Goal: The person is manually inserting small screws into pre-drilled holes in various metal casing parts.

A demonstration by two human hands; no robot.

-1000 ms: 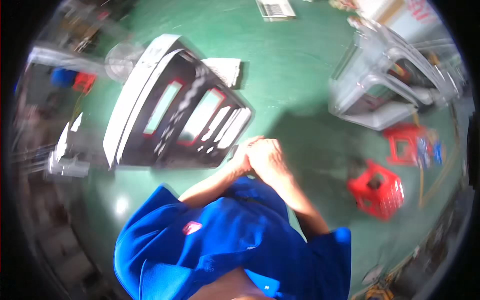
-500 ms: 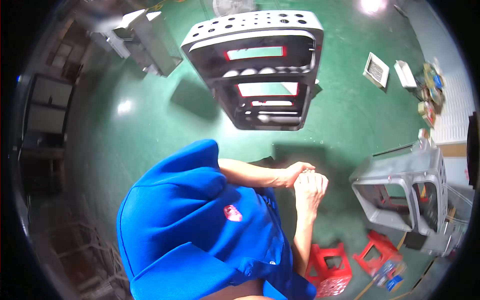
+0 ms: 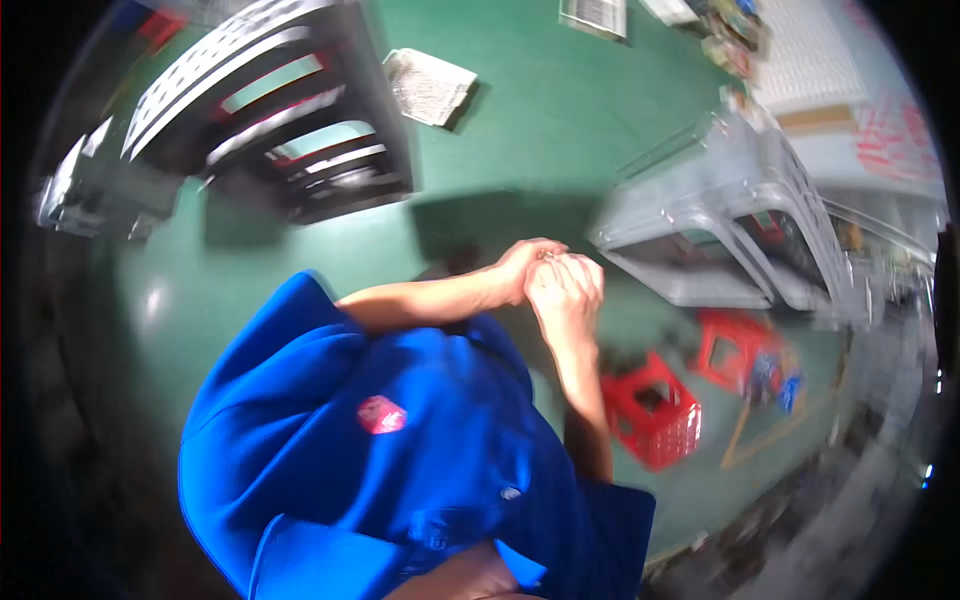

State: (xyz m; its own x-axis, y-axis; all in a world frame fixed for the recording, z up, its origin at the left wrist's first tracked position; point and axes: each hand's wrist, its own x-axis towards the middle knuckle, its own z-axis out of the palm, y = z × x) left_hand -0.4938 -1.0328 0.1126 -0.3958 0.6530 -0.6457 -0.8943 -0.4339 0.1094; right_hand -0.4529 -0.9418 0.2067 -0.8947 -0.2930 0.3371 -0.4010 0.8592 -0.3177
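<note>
My left hand (image 3: 521,268) and my right hand (image 3: 566,288) are together in front of my blue shirt. The left is cupped, and the right lies over it with bent fingers. Small light-coloured bits (image 3: 545,257) show between them, too small and blurred to name. To the right of my hands stands a grey housing frame (image 3: 690,290) with large rounded openings. A black-and-white housing (image 3: 400,130) with rows of holes along its top and red-edged windows is at the upper left, apart from my hands.
Two red plastic stools (image 3: 655,412) stand at the lower right, with a clear and blue bag (image 3: 768,376) by the farther one. A white tray (image 3: 430,82) lies on the green floor (image 3: 520,130) beside the black-and-white housing. Another tray (image 3: 597,14) is at the far edge.
My view has swung to the right, so the black-and-white housing sits farther left and the grey frame and stools sit nearer the middle. My hands remain together.
</note>
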